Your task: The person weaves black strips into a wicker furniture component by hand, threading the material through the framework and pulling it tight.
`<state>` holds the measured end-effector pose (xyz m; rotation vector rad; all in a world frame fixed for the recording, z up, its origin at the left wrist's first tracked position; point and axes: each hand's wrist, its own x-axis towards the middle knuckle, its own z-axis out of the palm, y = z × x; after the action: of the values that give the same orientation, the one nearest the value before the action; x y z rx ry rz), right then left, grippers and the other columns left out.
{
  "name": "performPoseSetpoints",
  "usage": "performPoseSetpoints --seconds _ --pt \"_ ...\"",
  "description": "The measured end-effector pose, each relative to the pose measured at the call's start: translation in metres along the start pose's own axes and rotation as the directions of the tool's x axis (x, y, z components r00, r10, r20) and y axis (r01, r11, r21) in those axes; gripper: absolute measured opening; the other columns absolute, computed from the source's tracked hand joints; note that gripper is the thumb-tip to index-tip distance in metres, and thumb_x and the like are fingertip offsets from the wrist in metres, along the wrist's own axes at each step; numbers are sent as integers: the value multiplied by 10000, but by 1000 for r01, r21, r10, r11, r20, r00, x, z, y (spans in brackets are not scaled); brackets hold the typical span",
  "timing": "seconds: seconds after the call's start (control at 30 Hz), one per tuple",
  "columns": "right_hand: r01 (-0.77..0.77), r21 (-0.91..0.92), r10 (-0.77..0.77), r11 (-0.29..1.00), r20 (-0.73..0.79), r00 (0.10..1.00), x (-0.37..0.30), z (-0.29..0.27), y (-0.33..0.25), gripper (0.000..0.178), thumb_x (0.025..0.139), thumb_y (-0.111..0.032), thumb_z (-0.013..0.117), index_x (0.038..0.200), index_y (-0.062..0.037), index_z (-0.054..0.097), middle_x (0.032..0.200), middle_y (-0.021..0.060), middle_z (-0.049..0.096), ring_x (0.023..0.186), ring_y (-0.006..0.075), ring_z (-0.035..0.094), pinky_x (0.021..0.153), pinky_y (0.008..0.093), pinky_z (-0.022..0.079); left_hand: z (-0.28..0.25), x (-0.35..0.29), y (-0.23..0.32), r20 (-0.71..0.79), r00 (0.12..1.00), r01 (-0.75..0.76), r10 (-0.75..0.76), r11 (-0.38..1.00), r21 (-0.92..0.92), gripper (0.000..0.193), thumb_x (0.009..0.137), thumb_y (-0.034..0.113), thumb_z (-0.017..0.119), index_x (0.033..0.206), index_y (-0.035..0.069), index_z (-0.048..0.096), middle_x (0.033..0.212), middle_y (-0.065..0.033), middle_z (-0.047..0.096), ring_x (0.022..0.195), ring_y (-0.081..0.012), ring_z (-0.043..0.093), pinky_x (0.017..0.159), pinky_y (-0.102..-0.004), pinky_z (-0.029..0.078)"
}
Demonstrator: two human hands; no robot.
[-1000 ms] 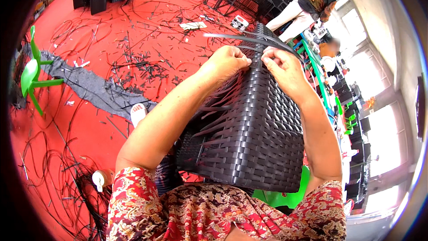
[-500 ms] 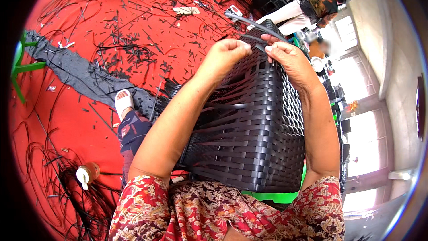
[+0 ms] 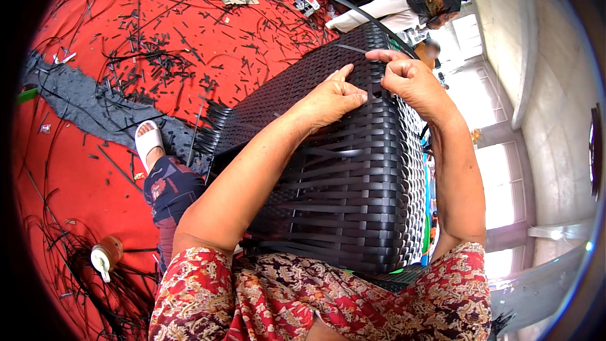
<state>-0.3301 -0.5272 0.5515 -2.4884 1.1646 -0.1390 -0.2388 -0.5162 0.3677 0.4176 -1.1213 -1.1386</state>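
Observation:
A dark woven box-shaped piece [image 3: 353, 196] made of flat black plastic strips stands right before me, a corner edge running away from my body. My left hand [image 3: 331, 100] rests on its upper side, thumb and fingers apart against the weave. My right hand [image 3: 410, 82] is at the far part of that edge, index finger stretched out, thumb and other fingers curled closed. A black plastic strip [image 3: 366, 11] arcs from the far side toward the right hand; its held part is hidden. A short loose strip end [image 3: 351, 48] sticks out by the right index fingertip.
Black strip scraps litter the red floor covering [image 3: 189, 82]. A grey cloth runner [image 3: 95, 101] lies at left, near my foot in a white sandal [image 3: 148, 142]. A jar with a white top [image 3: 104, 259] stands beside tangled strips. A person [image 3: 429, 3] bends over beyond the piece.
Both hands have come nearer to me along the edge. The left fingers have loosened from a pinch and spread on the weave; the right index finger has straightened. The view has shifted slightly.

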Motion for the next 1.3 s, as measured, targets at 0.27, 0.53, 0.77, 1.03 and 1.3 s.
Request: performPoseSetpoints --seconds 0.27,0.53,0.77,1.03,1.3 --pt "82 -271 -30 959 189 982 -4 -4 6 235 753 -144 561 588 8 492 1227 160 541 1042 202 532 870 298 413 11 2 -7 72 993 109 -95 971 -211 127 831 131 637 864 21 692 1355 -222 410 1396 -253 47 1093 -399 151" --pt "159 -424 -177 892 -4 984 -8 12 10 148 796 -127 635 884 -37 556 1229 193 530 1182 284 483 942 344 383 4 4 -13 -98 989 33 -114 799 -600 22 719 8 660 740 11 669 1115 -155 585 1272 -211 321 995 -343 289" --pt "186 -553 -293 812 -111 950 -12 24 1 110 837 -144 587 903 -56 585 1169 164 579 1097 300 530 917 335 405 -8 -6 -6 -158 973 9 -168 712 -702 71 729 -20 601 790 -30 638 897 -104 607 957 -145 528 915 -285 371" --pt "200 -360 -244 911 -80 966 -9 21 4 165 861 -131 596 941 3 648 1068 159 625 1072 235 571 878 303 439 -17 -18 5 -95 960 118 -264 685 -719 267 752 -5 585 1002 -96 567 875 -72 606 806 -119 563 843 -251 419" --pt "146 -253 -177 956 -103 979 -9 19 4 247 910 -191 536 998 20 629 1118 156 604 1096 215 549 909 308 421 -48 -22 -28 -231 904 250 -360 883 -397 192 757 -13 577 939 -72 570 854 -70 606 764 -130 571 700 -230 474"
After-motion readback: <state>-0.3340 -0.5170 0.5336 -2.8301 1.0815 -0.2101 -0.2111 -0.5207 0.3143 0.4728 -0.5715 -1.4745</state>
